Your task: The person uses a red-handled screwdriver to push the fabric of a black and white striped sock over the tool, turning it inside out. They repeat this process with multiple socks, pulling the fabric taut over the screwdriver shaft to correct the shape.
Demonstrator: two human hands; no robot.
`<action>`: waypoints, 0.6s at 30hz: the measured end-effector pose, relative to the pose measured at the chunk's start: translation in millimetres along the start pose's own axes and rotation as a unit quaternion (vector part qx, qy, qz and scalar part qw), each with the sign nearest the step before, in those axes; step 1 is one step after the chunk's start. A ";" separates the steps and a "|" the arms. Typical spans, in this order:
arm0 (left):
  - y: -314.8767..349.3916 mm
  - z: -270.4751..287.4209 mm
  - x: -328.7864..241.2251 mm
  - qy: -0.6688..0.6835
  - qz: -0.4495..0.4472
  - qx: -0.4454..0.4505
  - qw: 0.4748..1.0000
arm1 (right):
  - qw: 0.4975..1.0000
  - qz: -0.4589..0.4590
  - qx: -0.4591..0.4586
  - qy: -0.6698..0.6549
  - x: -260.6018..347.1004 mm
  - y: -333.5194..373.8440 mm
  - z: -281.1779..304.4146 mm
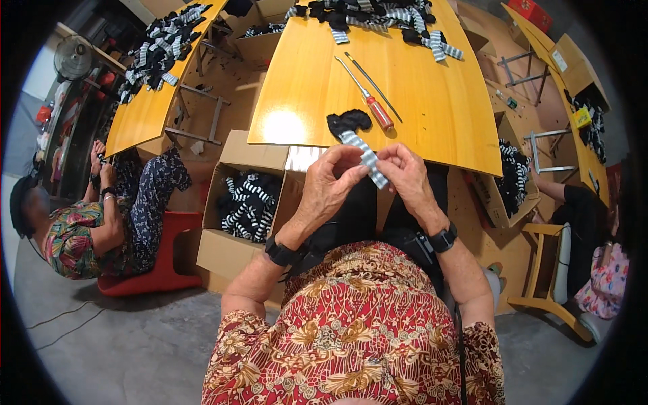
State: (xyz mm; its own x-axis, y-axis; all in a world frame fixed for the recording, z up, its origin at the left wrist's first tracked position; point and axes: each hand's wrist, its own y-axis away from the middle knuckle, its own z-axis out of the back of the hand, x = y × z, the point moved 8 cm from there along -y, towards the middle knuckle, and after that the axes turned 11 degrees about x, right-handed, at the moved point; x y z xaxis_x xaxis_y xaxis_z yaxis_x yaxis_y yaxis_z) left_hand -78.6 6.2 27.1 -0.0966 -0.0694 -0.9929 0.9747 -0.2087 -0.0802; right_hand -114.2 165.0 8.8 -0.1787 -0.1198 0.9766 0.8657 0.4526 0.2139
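Between my two hands is a small knitted piece, sock-like, with a grey-and-white striped tube (356,142) and a dark, fuzzy black end (348,122). Its black end rests on the near edge of the yellow table (310,88), while the striped end hangs past the edge over my lap. My left hand (331,181) pinches the striped part from the left, thumb against fingers. From the right, my right hand (407,178) pinches the same tube near its free end. A screwdriver (378,111) with a red handle and a thin black rod (372,86) lie on the tabletop just beyond.
Striped and black knit pieces (378,15) are heaped at the table's far end. Cardboard boxes of similar pieces stand at left (243,155) and right (499,196). A co-worker (88,229) sits on a red chair (152,280) by the left table; another person sits at right.
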 end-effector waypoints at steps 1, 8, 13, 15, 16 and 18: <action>1.2 -4.4 -8.1 -0.009 -0.016 0.006 1.000 | 1.000 0.010 0.004 0.000 5.3 -3.7 -2.6; -1.9 -0.9 -10.6 -0.018 -0.029 -0.018 0.999 | 0.995 0.088 0.024 -0.050 24.6 -18.5 -10.1; -7.6 9.2 21.6 0.140 0.019 -0.032 0.989 | 0.998 0.060 0.002 0.001 27.2 -11.5 -14.8; -8.0 10.9 34.2 0.188 0.038 -0.048 0.980 | 0.998 0.060 -0.008 0.021 21.4 -8.9 -14.6; -8.1 10.9 38.2 0.212 0.048 -0.056 0.974 | 0.998 0.060 -0.014 0.031 18.9 -8.1 -14.3; -6.7 6.0 38.0 0.244 0.068 -0.055 0.966 | 0.995 0.088 -0.005 0.037 19.3 -6.4 -17.7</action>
State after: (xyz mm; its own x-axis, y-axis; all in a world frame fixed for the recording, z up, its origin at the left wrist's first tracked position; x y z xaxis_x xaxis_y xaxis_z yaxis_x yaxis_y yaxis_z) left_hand -90.0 -0.9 -9.6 0.1135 0.3855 -0.9157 0.9899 -0.1228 0.0710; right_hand -114.9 144.2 25.9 0.0106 -0.1040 0.9945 0.8856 0.4628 0.0390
